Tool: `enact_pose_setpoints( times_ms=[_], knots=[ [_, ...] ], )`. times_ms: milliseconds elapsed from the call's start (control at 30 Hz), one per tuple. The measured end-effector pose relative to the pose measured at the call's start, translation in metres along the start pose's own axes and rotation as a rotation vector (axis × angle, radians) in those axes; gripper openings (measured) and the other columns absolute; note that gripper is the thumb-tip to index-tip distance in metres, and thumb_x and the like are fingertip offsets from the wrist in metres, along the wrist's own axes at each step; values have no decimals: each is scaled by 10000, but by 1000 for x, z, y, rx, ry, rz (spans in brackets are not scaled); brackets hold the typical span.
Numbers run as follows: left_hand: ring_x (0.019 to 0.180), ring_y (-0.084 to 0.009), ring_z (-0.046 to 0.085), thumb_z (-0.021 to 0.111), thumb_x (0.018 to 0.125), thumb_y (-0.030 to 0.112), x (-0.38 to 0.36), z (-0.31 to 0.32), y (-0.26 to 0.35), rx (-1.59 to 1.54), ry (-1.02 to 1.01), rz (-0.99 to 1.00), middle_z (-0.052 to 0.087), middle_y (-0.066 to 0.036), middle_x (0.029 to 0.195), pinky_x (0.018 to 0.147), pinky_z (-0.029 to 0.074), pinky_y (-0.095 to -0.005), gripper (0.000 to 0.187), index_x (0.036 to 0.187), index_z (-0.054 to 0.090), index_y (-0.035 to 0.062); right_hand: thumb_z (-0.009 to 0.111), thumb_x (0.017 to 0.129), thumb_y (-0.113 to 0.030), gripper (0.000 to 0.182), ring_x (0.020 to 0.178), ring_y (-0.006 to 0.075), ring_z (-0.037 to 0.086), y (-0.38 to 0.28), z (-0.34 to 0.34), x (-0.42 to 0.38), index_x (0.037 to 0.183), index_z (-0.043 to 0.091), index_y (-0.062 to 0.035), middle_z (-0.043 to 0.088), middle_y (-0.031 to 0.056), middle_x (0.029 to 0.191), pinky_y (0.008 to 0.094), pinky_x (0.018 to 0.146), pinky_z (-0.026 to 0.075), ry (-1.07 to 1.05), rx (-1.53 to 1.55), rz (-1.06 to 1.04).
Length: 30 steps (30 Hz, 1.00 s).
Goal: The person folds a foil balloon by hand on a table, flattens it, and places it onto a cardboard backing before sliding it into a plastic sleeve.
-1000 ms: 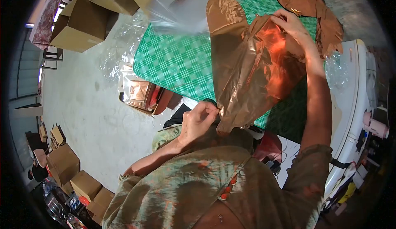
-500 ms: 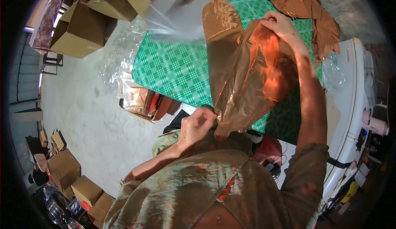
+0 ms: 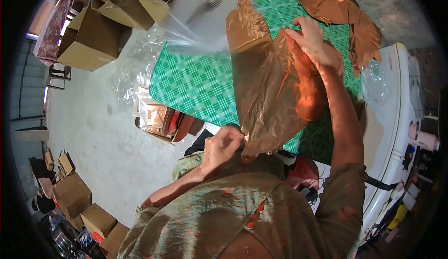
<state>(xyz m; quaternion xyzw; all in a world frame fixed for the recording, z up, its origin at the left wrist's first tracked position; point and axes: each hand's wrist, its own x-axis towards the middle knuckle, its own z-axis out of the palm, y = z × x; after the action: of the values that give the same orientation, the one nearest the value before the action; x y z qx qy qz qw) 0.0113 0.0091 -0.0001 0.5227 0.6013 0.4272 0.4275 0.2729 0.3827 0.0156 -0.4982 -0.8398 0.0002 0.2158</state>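
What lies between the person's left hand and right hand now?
In the head view, crinkled copper-coloured foil spans from the left hand to the right hand, with green checked cloth behind it.

Illegible print (image 3: 216, 1) on clear plastic (image 3: 193, 23)

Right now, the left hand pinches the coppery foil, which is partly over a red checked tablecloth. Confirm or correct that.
The colour is wrong: the head view shows the checked tablecloth is green. The left hand does pinch the coppery foil, which is partly over it.
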Motion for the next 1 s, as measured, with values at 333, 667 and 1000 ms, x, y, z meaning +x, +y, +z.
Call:
enact_pose_setpoints(
  times_ms=[333,667,1000],
  knots=[
    [843,-103,781,772,962,80,-1,1,-1,-23,5,-27,799,-63,900,715,595,-274,148,1078,691,39,743,938,-493,462,1180,312,528,-24,2,-7,1223,671,-137,625,61,1201,488,1008,370,86,-117,26],
    [834,-85,766,769,963,69,-1,1,-1,-40,8,-11,799,-65,897,714,588,-262,141,1070,685,33,702,988,-438,442,1235,315,533,-29,-7,-11,1278,647,-109,623,91,1259,487,1039,384,45,-35,67],
    [824,-91,762,759,968,66,-2,2,1,-61,18,-25,793,-66,887,710,586,-274,130,1062,675,38,730,963,-232,290,1216,324,580,-63,-29,-67,1213,666,-100,642,83,1220,471,1018,457,143,71,-146]
  ],
)
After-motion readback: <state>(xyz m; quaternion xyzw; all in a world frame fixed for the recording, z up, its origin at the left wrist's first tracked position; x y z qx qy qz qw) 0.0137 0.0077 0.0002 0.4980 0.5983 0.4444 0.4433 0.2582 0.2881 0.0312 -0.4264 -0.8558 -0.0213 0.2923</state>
